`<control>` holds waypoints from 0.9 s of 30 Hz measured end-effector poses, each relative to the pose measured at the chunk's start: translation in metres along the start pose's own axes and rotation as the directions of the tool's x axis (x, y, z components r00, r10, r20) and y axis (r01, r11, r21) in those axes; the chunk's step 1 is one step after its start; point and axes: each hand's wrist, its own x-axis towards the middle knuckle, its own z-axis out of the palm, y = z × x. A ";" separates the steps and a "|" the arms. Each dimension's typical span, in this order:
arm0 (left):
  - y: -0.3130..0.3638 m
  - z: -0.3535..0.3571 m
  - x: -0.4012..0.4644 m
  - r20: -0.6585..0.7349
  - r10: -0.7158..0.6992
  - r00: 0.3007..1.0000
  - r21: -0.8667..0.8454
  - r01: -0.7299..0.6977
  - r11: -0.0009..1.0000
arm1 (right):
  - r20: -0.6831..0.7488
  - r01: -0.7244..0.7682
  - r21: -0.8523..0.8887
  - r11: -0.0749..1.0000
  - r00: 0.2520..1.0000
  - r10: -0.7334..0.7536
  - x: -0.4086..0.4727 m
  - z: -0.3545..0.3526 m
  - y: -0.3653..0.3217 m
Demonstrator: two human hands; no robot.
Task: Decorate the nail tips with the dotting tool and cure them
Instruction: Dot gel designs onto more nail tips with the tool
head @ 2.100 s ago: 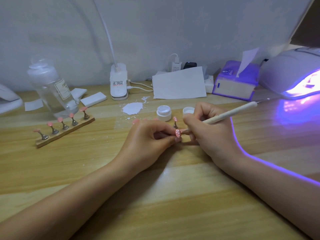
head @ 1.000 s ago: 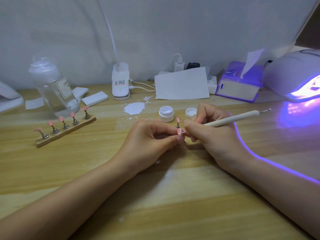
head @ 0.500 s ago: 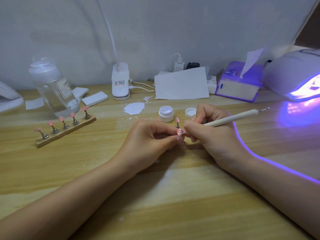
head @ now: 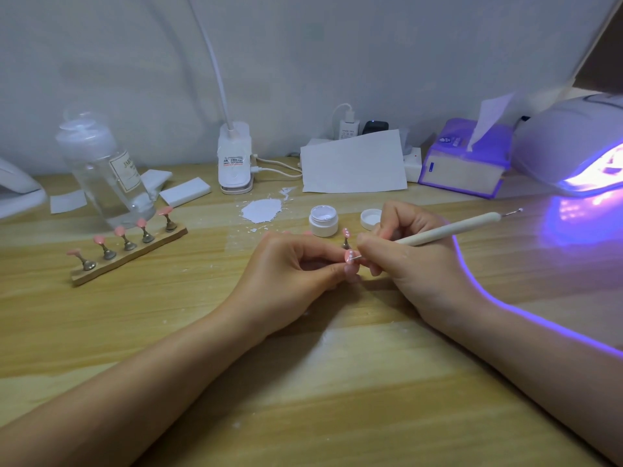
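Toward the worktop's [head: 141, 332] left edge, a wooden stand [head: 129, 254] carries five pink tips on pegs, before one clear bottle [head: 104, 170]. Mid-worktop, the left hand [head: 290, 267] pinches one pink tip [head: 350, 256] bearing white dots. The right hand [head: 414, 261] grips the one dotting tool [head: 448, 229], point on that tip. Behind stand one open jar [head: 323, 220], its lid [head: 371, 219] and another pegged tip [head: 346, 237]. At the right edge, one lamp [head: 573, 143] glows violet.

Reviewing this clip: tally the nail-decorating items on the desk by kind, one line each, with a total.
Pink nail tips on the wooden stand: 5
Pink nail tip pinched by the left hand: 1
Pink nail tip on a single holder: 1
Dotting tool in the right hand: 1
Open white gel pot: 1
Pot lid: 1
Lit curing lamp: 1
Total: 11
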 end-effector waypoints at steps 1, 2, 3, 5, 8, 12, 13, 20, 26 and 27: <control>0.000 0.000 0.000 -0.004 -0.009 1.000 -0.006 0.009 1.000 | -0.003 -0.003 -0.007 1.000 1.000 0.003 0.000 0.000 0.000; 0.000 0.000 0.000 -0.006 -0.015 1.000 -0.010 0.014 1.000 | -0.009 -0.003 -0.012 1.000 1.000 0.003 0.000 0.000 0.000; 0.000 0.000 0.000 -0.004 -0.010 1.000 -0.012 0.010 1.000 | -0.013 -0.003 -0.013 1.000 1.000 0.003 0.000 0.000 0.000; 0.001 0.000 -0.001 0.006 0.018 1.000 -0.003 -0.018 1.000 | -0.014 -0.003 -0.005 1.000 1.000 0.003 0.000 0.000 -0.001; 0.001 0.000 -0.001 0.005 0.014 1.000 -0.015 -0.014 1.000 | 0.003 0.002 -0.002 1.000 1.000 -0.002 0.000 0.001 -0.001; 0.001 0.000 0.000 0.000 0.020 1.000 0.007 -0.020 1.000 | 0.000 -0.003 -0.011 1.000 1.000 0.003 0.000 0.000 -0.001; 0.001 0.000 0.000 -0.002 0.021 1.000 0.010 -0.021 1.000 | -0.004 -0.006 -0.012 1.000 1.000 0.006 0.000 0.000 0.000; 0.001 0.000 0.000 0.005 0.007 1.000 -0.021 -0.007 1.000 | 0.014 -0.014 0.024 1.000 1.000 0.014 -0.001 0.001 -0.002; 0.002 0.000 0.001 0.004 0.047 0.999 0.037 -0.047 0.998 | 0.003 -0.014 0.014 1.000 1.000 0.014 0.000 0.001 0.000; 0.002 0.000 0.001 0.004 0.047 0.999 0.034 -0.047 0.998 | 0.008 -0.015 0.011 1.000 1.000 0.015 0.000 0.001 0.000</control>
